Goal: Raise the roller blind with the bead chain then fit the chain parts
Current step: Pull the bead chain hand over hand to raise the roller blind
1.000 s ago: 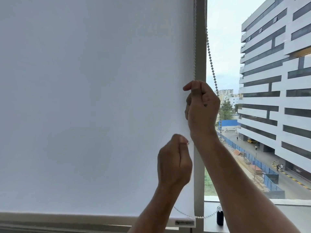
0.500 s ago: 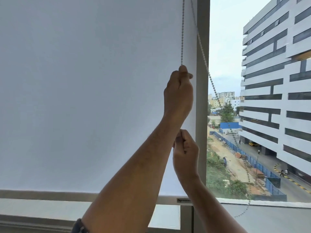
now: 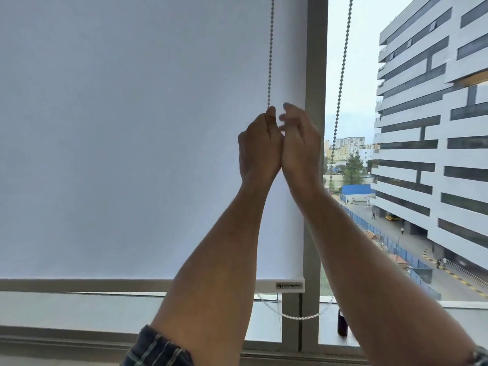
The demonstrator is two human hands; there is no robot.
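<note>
The left hand [image 3: 260, 146] gripped the bead chain [image 3: 270, 54] in a closed fist, the strand running taut above it in front of the roller blind [image 3: 132, 128]. The right hand [image 3: 299, 143] touched it alongside, fingers loosely spread and holding nothing. The chain's other strand hung beside the window frame [image 3: 315, 75].

Bead chain [image 3: 270, 51] top beyond frame.

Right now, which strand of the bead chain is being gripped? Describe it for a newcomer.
Start at the white fabric roller blind. The gripped strand hangs before its right edge, ending in the left hand. The free strand hangs beyond the grey window post, against the sky.
</note>
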